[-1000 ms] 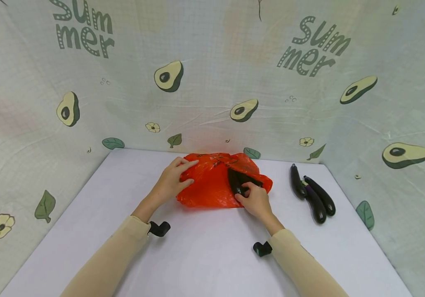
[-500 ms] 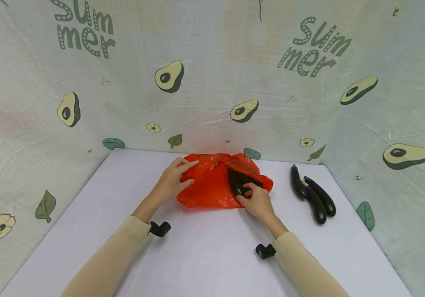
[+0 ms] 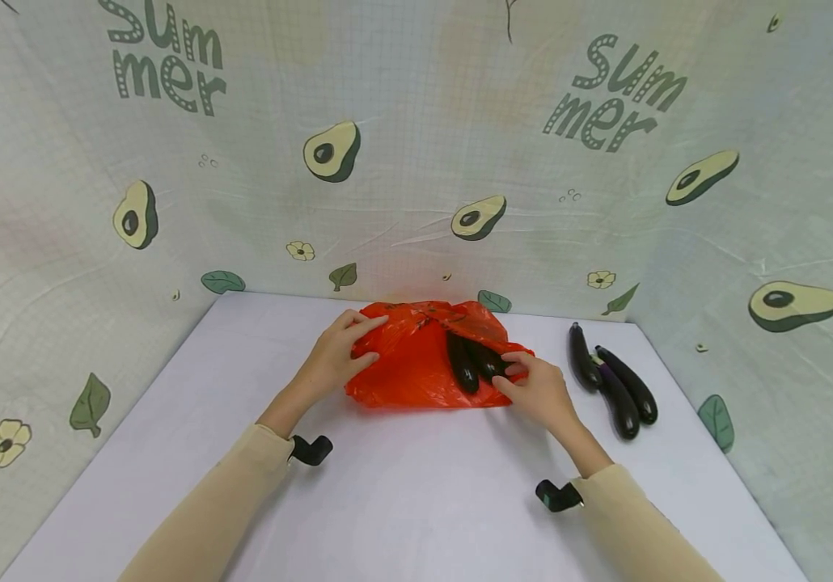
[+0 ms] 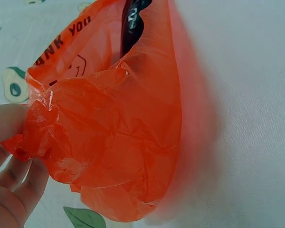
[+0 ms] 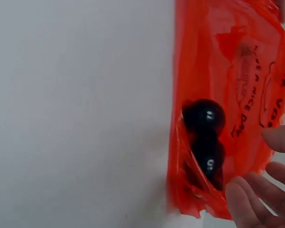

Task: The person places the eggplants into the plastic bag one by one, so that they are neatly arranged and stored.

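An orange-red plastic bag (image 3: pixel 409 368) lies on the white table, its mouth turned toward the right. Two glossy dark eggplants, one on the left (image 3: pixel 463 368) and one on the right (image 3: pixel 485 362), lie side by side inside that mouth. At the bag's left end my left hand (image 3: pixel 332 352) holds a crumpled bit of the plastic between thumb and fingers, as the left wrist view shows. My right hand (image 3: pixel 542 394) is at the bag's right edge, fingers apart, fingertips beside the right eggplant. In the right wrist view the rounded eggplant ends (image 5: pixel 206 118) show against the red plastic.
To the right of the bag lie three more eggplants (image 3: pixel 616 400), close together on the white table (image 3: pixel 402 501). A cloth backdrop (image 3: pixel 402 97) printed with avocados and leaves rises behind the table and along its sides.
My right hand has let go of the left eggplant and moved right to the bag's edge, uncovering both eggplants. The left hand and the bag have hardly moved.
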### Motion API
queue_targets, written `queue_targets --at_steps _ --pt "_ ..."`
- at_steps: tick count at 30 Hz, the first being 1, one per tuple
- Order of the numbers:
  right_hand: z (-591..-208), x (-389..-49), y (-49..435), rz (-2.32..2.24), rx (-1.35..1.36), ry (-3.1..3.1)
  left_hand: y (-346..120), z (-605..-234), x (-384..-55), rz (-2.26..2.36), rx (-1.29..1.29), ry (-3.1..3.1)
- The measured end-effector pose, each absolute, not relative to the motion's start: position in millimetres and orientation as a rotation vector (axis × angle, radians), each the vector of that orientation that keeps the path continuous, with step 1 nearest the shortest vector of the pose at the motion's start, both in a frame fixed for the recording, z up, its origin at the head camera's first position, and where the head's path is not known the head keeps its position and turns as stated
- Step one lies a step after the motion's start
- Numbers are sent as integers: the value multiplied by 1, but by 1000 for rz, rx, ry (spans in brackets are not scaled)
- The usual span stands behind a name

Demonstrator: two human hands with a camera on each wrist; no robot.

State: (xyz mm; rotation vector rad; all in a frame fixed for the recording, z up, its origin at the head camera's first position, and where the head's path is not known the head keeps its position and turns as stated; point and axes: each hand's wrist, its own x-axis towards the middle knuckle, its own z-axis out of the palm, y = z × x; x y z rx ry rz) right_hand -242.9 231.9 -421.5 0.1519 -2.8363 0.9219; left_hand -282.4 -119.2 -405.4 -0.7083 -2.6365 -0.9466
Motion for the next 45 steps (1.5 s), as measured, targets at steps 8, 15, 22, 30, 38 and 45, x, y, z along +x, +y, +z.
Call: queue_targets --at_steps 8,15,22,30,38,45 --pt "-402 -244 278 813 119 -2802 -121 -407 -282 -950 -693 -2650" --pt "-400 -253 316 705 52 -2827 -121 -407 -283 -941 -694 -2654" --pt "-412 -267 342 595 -11 -2839 -119 -405 -282 -940 -699 -2655" --pt "-426 -279 353 532 -55 -2892 -119 -405 -282 -947 -697 -2651" --pt "-439 -284 360 526 -120 -2931 -118 -407 -282 -959 -704 -2641" --pt "-442 -283 361 508 -100 -2920 -118 -408 -284 -950 -708 -2650"
